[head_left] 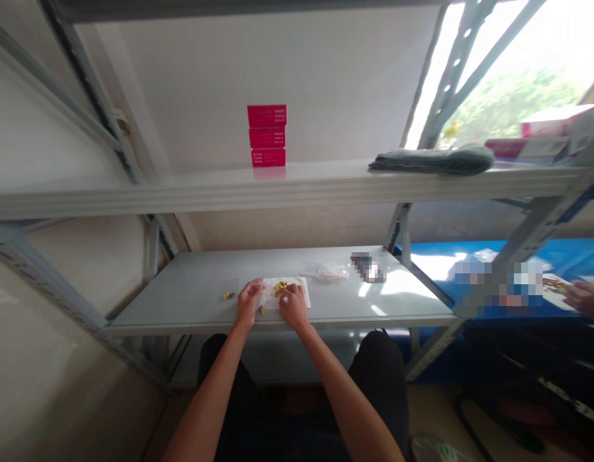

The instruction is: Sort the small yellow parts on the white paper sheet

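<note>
A white sheet or flat white bag (304,297) lies near the shelf's front edge, bearing a cluster of small yellow-gold pieces (280,286). My left hand (248,303) is at its left edge with thumb and fingertips pinched together; what they hold is too small to make out. Over the right part of the sheet, my right hand (294,304) has its fingers bent and closed beside the pieces, their tips partly hidden. A single yellow-brown piece (262,310) sits between my hands. Left of them is a small clear bag (229,286) with a few yellow and dark pieces (228,296).
Clear plastic bags (325,272) and a blurred-out object (368,267) lie right on the grey shelf (181,301). Above, an upper shelf (195,192) carries stacked pink boxes (268,136) and a folded grey cloth (434,160). Another person's hand (585,298) is at a blue table (426,253).
</note>
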The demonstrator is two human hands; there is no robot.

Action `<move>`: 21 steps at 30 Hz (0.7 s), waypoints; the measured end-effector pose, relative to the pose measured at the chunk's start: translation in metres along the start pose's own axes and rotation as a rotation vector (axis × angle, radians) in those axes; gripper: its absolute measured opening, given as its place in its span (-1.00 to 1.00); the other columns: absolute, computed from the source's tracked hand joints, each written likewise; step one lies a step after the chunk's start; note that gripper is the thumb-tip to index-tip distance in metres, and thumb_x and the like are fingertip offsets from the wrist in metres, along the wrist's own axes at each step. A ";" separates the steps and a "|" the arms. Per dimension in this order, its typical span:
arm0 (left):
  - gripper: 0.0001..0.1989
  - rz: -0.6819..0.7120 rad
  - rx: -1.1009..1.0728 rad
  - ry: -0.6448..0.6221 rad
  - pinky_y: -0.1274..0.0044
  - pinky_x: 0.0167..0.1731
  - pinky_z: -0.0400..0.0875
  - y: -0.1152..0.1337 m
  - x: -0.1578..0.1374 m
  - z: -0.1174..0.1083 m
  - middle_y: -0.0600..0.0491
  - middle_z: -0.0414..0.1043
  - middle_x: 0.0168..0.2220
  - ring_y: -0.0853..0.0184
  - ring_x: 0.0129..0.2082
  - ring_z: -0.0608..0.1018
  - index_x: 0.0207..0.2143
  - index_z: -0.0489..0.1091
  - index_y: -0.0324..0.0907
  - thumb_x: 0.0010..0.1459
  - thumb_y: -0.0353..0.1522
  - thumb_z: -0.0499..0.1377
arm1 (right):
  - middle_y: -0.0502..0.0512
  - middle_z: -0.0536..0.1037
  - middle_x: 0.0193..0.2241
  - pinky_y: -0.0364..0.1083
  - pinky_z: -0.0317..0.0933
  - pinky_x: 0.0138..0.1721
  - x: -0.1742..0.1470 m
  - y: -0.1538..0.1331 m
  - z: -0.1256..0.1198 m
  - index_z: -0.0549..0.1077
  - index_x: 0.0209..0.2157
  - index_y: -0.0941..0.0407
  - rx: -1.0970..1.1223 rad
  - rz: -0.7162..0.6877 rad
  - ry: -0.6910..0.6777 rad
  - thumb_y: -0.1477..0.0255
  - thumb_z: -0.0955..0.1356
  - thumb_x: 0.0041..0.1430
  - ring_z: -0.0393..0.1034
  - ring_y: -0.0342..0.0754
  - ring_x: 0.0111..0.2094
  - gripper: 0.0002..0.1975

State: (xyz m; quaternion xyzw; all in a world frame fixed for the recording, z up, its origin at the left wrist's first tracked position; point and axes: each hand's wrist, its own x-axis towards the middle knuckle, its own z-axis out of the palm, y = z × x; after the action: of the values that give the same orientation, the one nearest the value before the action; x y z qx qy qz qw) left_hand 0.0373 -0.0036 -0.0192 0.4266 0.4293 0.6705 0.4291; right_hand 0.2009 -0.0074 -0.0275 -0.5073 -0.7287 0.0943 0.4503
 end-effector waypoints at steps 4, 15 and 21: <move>-0.55 -0.015 -0.060 0.032 0.50 -0.21 0.41 -0.001 0.003 0.000 -0.01 0.58 -0.26 0.30 -0.26 0.59 -0.16 0.51 -0.19 -0.12 -0.19 0.40 | 0.24 0.44 -0.09 0.09 0.12 0.10 -0.001 -0.012 -0.002 0.60 -0.10 0.06 -0.160 -0.063 -0.096 0.54 0.37 0.14 0.17 0.15 -0.04 -0.70; -0.57 0.009 -0.074 0.060 0.49 -0.19 0.44 -0.005 0.006 0.000 0.01 0.56 -0.29 0.29 -0.26 0.58 -0.24 0.51 -0.18 -0.19 -0.21 0.45 | 0.22 0.41 -0.05 0.09 0.09 0.11 -0.001 -0.020 -0.005 0.58 -0.09 0.03 -0.237 -0.126 -0.145 0.45 0.37 0.23 0.14 0.15 0.01 -0.77; -0.55 0.011 0.043 -0.004 0.47 -0.19 0.46 -0.003 0.001 0.002 -0.03 0.59 -0.24 0.26 -0.24 0.59 -0.17 0.52 -0.19 -0.10 -0.15 0.40 | 0.21 0.46 -0.13 0.06 0.16 0.05 0.000 -0.013 -0.004 0.59 -0.28 0.08 -0.055 -0.113 -0.070 0.52 0.32 0.27 0.21 0.11 -0.04 -0.82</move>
State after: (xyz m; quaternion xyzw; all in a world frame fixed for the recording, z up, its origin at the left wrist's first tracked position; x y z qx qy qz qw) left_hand 0.0391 -0.0017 -0.0213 0.4392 0.4405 0.6627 0.4172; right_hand 0.1950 -0.0146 -0.0174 -0.4738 -0.7738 0.0661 0.4152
